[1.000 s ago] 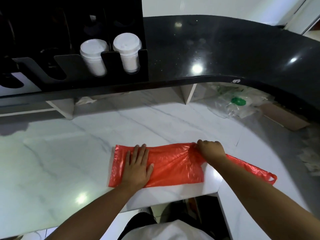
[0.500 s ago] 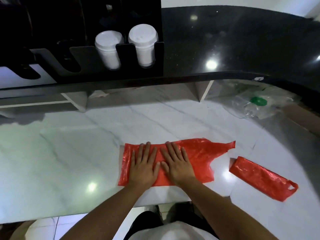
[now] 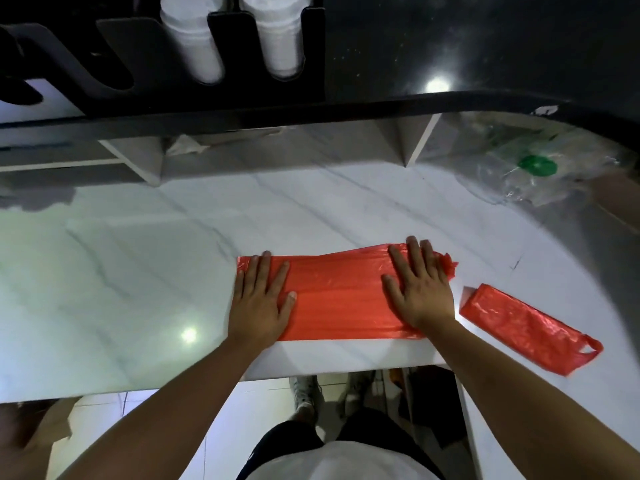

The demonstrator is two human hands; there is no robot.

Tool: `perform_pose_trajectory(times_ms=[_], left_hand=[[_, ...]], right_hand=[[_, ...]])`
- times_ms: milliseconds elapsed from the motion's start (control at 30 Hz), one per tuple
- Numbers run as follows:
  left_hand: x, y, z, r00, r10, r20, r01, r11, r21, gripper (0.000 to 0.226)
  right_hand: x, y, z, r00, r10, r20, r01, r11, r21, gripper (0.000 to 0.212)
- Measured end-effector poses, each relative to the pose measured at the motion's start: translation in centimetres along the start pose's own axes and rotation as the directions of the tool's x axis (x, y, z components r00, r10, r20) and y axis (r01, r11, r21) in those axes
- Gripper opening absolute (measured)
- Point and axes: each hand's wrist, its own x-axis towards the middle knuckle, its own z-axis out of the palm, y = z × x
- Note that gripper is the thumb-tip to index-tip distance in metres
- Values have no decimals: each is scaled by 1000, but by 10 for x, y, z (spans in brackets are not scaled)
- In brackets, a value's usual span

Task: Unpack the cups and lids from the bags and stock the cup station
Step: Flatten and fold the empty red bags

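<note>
Where the two hands lay side by side half a second ago, the right hand (image 3: 420, 289) has slid to the bag's right end while the left hand (image 3: 259, 299) stays at its left end. Both are flat with straight fingers, pressing and gripping nothing. Under them the empty red plastic bag (image 3: 339, 299) lies smoothed out near the front edge of the desk (image 3: 121, 271). A second red bag (image 3: 530, 329), already folded, lies just to its right. At the top of the frame, white cup stacks (image 3: 194, 43) stand in the black cup station (image 3: 228, 32), so unpacking looks done and only bag-tidying remains.
</note>
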Motion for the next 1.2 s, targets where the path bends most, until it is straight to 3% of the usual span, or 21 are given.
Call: perform_pose_trajectory(times_ms=[300, 400, 500, 600, 667, 767, 900, 1000, 1100, 1200], left_hand=[[-12, -29, -13, 1000, -3, 31, 3, 1000, 8, 61], [-17, -33, -21, 999, -37, 10, 36, 998, 54, 58], [-18, -29, -33, 998, -50, -40, 56, 984, 167, 59], [-25, -23, -44, 998, -5, -69, 22, 972, 235, 54], [-30, -24, -50, 1000, -13, -19, 17, 967, 253, 54], [-41, -31, -53, 999, 22, -28, -15, 972, 236, 49], [-44, -43, -48, 977, 196, -83, -189, 978, 82, 37], [-45, -45, -37, 872, 490, -14, -490, 872, -15, 32], [-50, -30, -34, 778, 622, 81, -618, 783, -76, 51], [-54, -10, -31, 746, 648, 156, -650, 759, -42, 65]], right_hand=[[14, 18, -12, 997, -13, 71, 21, 993, -118, 64], [30, -16, -28, 991, -132, 4, 131, 975, -178, 61], [23, -69, -33, 907, -421, 2, 417, 897, -145, 60], [-9, -110, -12, 750, -659, 59, 660, 740, -128, 59], [-29, -121, 7, 682, -726, 93, 731, 673, -112, 61], [-49, -119, 30, 648, -751, 127, 761, 643, -86, 60], [-51, -96, 29, 645, -754, 124, 764, 640, -81, 45], [-44, -71, 21, 652, -755, 66, 755, 639, -147, 47], [-41, -43, 10, 733, -679, -24, 659, 719, -221, 37], [-48, -27, 0, 821, -561, -101, 539, 822, -185, 33]])
